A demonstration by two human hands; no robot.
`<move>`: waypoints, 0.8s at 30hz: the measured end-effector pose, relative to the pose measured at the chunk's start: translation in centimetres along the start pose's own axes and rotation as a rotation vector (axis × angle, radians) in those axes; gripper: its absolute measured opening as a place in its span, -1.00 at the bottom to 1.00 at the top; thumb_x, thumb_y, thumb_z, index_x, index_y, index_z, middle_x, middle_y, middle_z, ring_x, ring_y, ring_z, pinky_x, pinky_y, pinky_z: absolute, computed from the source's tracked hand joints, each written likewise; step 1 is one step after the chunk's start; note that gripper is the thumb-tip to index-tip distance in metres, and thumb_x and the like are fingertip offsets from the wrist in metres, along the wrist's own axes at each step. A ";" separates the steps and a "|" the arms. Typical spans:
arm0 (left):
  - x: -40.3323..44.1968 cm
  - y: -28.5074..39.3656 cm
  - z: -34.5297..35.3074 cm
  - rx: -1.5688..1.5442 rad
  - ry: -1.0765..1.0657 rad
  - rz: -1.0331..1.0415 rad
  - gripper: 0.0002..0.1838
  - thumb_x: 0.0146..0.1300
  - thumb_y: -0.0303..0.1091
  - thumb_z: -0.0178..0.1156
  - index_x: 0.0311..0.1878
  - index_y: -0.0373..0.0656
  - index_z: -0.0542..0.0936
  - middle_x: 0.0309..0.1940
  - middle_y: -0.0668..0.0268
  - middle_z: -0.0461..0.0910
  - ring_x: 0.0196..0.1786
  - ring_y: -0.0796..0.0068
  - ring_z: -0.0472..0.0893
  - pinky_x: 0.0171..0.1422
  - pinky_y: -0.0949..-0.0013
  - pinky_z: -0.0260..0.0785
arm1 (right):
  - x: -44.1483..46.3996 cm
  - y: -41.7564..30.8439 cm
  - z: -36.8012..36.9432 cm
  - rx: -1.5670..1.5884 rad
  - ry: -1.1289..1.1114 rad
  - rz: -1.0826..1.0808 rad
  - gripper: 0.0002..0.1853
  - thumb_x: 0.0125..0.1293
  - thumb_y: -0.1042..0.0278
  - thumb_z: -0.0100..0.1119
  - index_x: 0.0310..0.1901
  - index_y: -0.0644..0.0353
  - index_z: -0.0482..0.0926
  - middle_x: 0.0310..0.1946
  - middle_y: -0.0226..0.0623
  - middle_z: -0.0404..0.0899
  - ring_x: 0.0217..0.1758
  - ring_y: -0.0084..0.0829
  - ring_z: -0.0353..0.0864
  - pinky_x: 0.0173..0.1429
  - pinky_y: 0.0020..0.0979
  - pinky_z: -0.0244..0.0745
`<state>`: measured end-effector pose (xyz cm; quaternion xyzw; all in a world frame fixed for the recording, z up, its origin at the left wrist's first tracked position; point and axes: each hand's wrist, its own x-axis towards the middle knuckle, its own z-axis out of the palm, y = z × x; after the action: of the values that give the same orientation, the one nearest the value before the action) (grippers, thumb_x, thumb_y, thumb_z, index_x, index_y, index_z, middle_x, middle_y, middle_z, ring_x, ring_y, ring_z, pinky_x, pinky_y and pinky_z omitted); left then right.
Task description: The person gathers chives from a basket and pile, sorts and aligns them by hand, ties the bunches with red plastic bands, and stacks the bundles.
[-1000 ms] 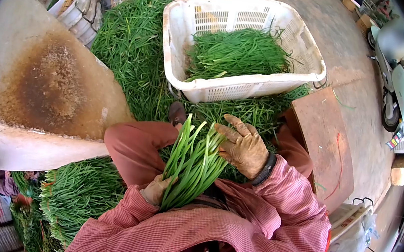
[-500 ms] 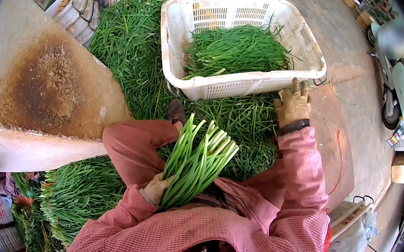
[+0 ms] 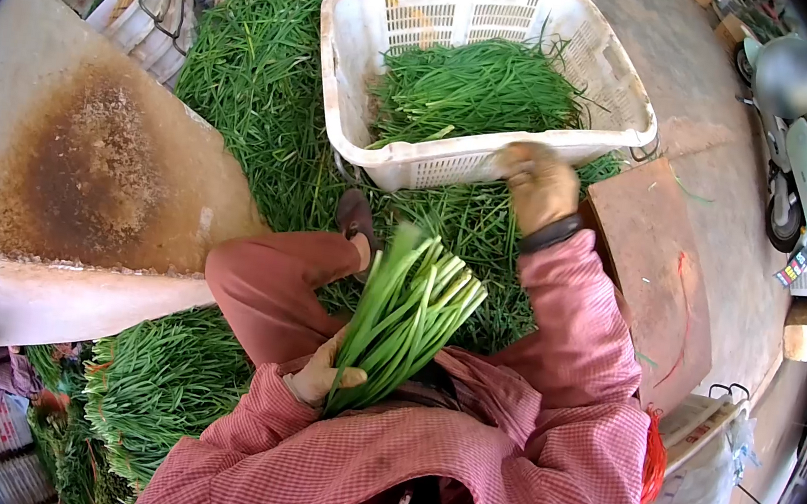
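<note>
My left hand (image 3: 326,372), in a pale glove, is wrapped round a bunch of garlic chives (image 3: 410,318) in front of my lap. The pale stem ends point up and to the right. My right hand (image 3: 538,183), in a stained glove with a dark band at the wrist, is at the near rim of a white plastic basket (image 3: 455,163). Motion smears its fingers, so their hold cannot be made out. Inside the basket lies a heap of green chives (image 3: 479,90).
Loose chive leaves (image 3: 255,63) cover the floor around the basket. Tied bundles (image 3: 166,384) lie at lower left, below a stained pale slab (image 3: 102,165). A brown board (image 3: 658,273) and red string (image 3: 655,459) are on the right. A scooter (image 3: 801,170) stands farther off.
My right hand has moved left along the basket's near rim, and its spread fingers have drawn in. My left hand keeps the bunch, its thumb now showing across the stalks.
</note>
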<state>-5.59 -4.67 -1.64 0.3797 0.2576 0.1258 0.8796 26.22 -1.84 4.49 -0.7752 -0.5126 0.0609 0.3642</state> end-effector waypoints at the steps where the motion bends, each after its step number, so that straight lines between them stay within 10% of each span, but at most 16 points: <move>1: 0.1 -0.1 0.2 0.116 0.021 0.032 -0.30 0.04 -0.34 0.22 0.23 -0.23 0.13 0.06 0.30 0.34 0.06 0.51 0.36 0.13 0.45 0.21 | 1.1 0.6 -1.8 -0.352 0.127 0.098 -0.83 0.02 0.45 0.14 -0.29 0.23 0.49 -0.26 -0.21 0.54 -0.15 -0.37 0.51 -0.08 -0.36 0.42; 2: 0.5 0.5 0.9 0.232 0.043 0.068 -0.23 0.00 -0.36 0.26 0.26 -0.22 0.09 0.09 0.30 0.31 0.10 0.49 0.33 0.16 0.43 0.17 | 0.1 0.7 -2.1 -0.487 0.359 -0.131 -0.82 -0.02 0.41 0.19 -0.33 0.21 0.51 -0.18 -0.21 0.52 -0.06 -0.29 0.46 0.04 -0.22 0.37; 6: 0.9 0.9 0.7 -0.119 0.140 -0.142 -0.41 0.00 -0.43 0.23 0.14 -0.24 0.28 -0.02 0.28 0.43 -0.02 0.48 0.45 0.07 0.41 0.31 | -6.1 -1.4 -0.7 0.220 0.025 -0.448 -0.74 -0.08 0.27 0.26 -0.29 0.04 0.53 0.00 -0.24 0.41 0.12 -0.16 0.30 0.13 -0.14 0.22; 17: -0.2 0.7 1.9 -0.172 0.210 0.010 -0.63 0.10 -0.52 0.09 0.03 -0.28 0.38 -0.14 0.24 0.51 -0.16 0.46 0.53 -0.03 0.39 0.40 | -7.1 -5.7 -1.9 -0.341 -0.433 -0.336 -0.74 -0.15 0.08 0.25 -0.36 -0.09 0.59 0.19 -0.27 0.23 0.35 -0.15 -0.07 0.29 -0.13 -0.12; 24: 0.0 0.2 1.6 -0.030 0.229 0.108 -0.50 0.08 -0.52 0.11 0.14 -0.25 0.27 -0.04 0.28 0.44 -0.07 0.50 0.47 0.04 0.45 0.33 | -7.6 -4.2 0.3 -0.060 -0.506 -0.446 -0.80 -0.06 0.33 0.20 -0.31 0.01 0.53 0.03 -0.30 0.40 0.19 -0.19 0.24 0.20 -0.14 0.14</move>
<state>-4.73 -5.46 -0.59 0.3629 0.3338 0.2192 0.8419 19.40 -7.16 4.80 -0.6145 -0.7454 0.1550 0.2068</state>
